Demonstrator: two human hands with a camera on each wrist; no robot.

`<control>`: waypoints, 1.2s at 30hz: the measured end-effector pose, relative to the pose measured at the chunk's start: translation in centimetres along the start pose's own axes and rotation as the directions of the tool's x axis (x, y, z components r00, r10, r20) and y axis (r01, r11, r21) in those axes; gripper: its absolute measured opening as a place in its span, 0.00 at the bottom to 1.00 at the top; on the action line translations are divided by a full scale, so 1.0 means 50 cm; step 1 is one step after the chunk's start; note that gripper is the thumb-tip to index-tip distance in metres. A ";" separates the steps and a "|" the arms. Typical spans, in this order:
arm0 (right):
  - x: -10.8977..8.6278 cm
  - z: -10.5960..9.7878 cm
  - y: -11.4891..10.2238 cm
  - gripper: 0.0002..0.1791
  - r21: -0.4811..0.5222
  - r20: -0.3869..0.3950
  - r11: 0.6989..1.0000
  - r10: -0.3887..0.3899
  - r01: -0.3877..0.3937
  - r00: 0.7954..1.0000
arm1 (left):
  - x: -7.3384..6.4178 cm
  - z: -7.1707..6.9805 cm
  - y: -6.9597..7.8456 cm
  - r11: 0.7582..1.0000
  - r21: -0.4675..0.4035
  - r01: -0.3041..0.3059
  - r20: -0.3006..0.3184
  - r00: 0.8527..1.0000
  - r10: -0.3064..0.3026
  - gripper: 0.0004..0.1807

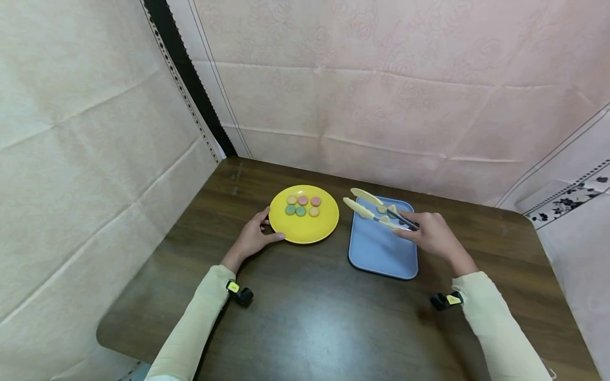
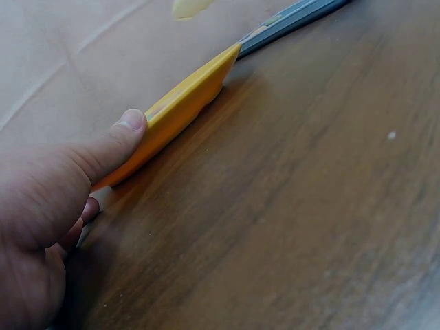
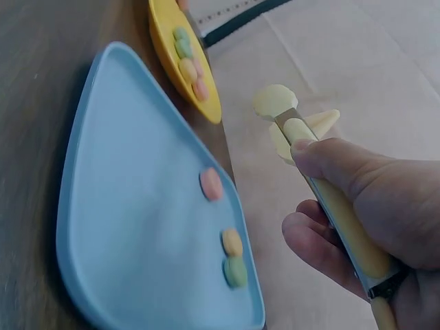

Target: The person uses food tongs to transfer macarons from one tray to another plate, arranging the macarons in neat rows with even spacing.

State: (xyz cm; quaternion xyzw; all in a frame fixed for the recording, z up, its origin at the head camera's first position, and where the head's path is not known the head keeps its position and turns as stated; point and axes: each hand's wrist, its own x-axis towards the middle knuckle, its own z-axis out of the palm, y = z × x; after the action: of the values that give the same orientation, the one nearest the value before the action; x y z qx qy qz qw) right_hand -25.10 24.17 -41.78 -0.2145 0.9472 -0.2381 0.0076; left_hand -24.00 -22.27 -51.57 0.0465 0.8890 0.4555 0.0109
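Note:
My left hand [image 1: 254,233] grips the near left edge of a round yellow plate [image 1: 305,230], its thumb [image 2: 130,122] on the rim. On the plate sit several macarons in two rows: green, pink and yellow. My right hand [image 1: 431,230] holds a pair of tongs [image 1: 359,209] with cream-coloured tips, above a blue tray [image 1: 383,251]. The tips point left and stand apart, with nothing between them. In the right wrist view, a pink macaron [image 3: 211,184], a yellow macaron [image 3: 232,243] and a green macaron [image 3: 235,272] lie along one side of the tray.
Plate and tray stand side by side on a dark wooden table [image 1: 305,317], a narrow gap between them. Pale patterned sheeting [image 1: 381,106] hangs behind the table's far edge, with more of it along the left.

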 end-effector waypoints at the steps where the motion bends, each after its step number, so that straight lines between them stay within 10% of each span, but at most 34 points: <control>1: -0.003 -0.001 0.007 0.36 0.002 -0.001 1.000 0.007 -0.007 1.000 | 0.000 0.000 0.000 1.000 0.000 0.000 -0.001 1.000 0.000 0.57; 36: -0.048 0.046 0.087 0.34 0.041 0.083 0.992 0.116 -0.120 0.990 | -0.001 0.001 0.003 1.000 -0.008 0.007 -0.003 1.000 -0.007 0.58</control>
State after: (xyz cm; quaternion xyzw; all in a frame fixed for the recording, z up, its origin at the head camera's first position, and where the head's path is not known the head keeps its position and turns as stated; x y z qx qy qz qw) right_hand -24.39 27.60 -45.99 -0.1672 0.9515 -0.2501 0.0648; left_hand -23.95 -22.15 -51.48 0.0426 0.8873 0.4591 0.0112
